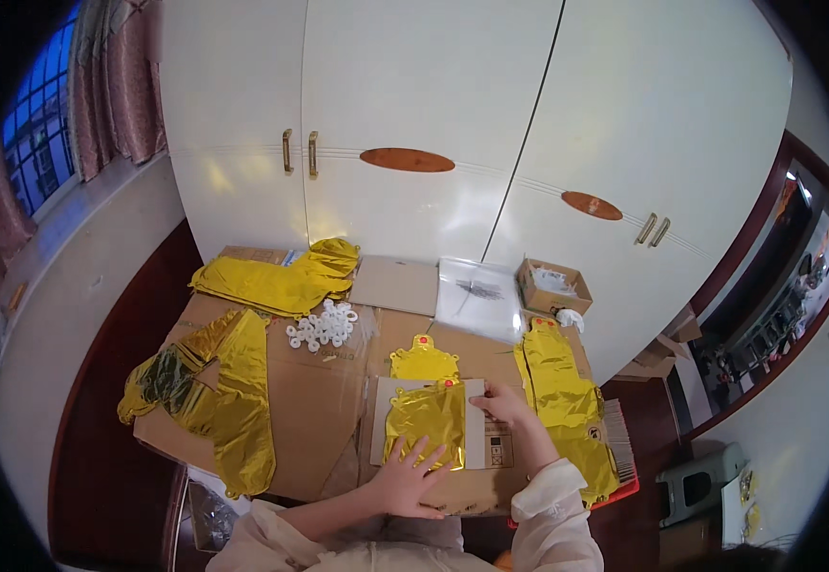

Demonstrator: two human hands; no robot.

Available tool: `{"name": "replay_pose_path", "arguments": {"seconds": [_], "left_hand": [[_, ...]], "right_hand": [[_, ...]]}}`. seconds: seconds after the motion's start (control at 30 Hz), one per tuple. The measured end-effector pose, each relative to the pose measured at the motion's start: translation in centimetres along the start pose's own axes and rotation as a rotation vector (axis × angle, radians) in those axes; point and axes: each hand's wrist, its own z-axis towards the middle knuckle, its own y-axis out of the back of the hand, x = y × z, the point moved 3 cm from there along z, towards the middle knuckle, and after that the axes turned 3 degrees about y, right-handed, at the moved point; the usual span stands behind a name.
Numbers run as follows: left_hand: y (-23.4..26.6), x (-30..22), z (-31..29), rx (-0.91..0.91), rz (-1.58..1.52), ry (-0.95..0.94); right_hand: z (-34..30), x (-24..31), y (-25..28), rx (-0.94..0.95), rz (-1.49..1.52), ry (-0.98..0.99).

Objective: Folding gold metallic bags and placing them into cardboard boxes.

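Observation:
In front of me, a flat gold foil balloon (426,419) lies on a grey-white cardboard sheet (474,443). My left hand (412,480), fingers spread, presses on the foil's lower part. At the sheet's right edge, my right hand (502,404) is closed, thumb and fingers pinching the board. Another gold foil piece (424,360) with a small red dot shows just beyond the sheet's far edge. My left palm hides the near edge of the foil.
Cardboard (314,419) covers the work surface. Gold foil lies crumpled at left (243,400), piled at the back (271,281) and stacked at right (562,391). Farther back are white rings (322,326), a board (393,285), clear bags (479,300) and a small box (554,286).

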Motion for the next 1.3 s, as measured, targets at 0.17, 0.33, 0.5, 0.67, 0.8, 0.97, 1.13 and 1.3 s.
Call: {"name": "replay_pose_path", "arguments": {"seconds": [0.17, 0.33, 0.5, 0.67, 0.8, 0.97, 1.13, 1.3], "left_hand": [[-0.5, -0.9, -0.7, -0.006, -0.011, 0.016], [0.1, -0.7, -0.1, 0.019, 0.041, 0.035], [0.3, -0.4, 0.7, 0.038, 0.048, 0.066], [0.2, -0.6, 0.8, 0.019, 0.01, 0.067], [-0.3, -0.3, 0.4, 0.004, 0.015, 0.094], [-0.4, -0.2, 0.6, 0.014, 0.03, 0.086], [-0.4, -0.2, 0.4, -0.02, 0.026, 0.084], [-0.5, -0.3, 0.5, -0.026, 0.034, 0.075]], "right_hand": [[0.2, -1.1, 2.5, -0.222, 0.149, 0.094], [-0.3, -1.9, 11.2, -0.538, 0.203, 0.055], [-3.5, -3.5, 16.0, -0.739, 0.239, 0.073], [-6.6, -11.7, 20.9, -0.763, -0.003, 0.055], [-8.3, -9.0, 16.7, -1.032, -0.705, -0.045], [-7.4, -2.4, 7.0, -0.543, -1.132, 0.45], [-5.8, -0.3, -1.1, -0.149, -1.116, 0.8], [-5.1, -0.7, -1.9, -0.025, -1.127, 0.779]]}}
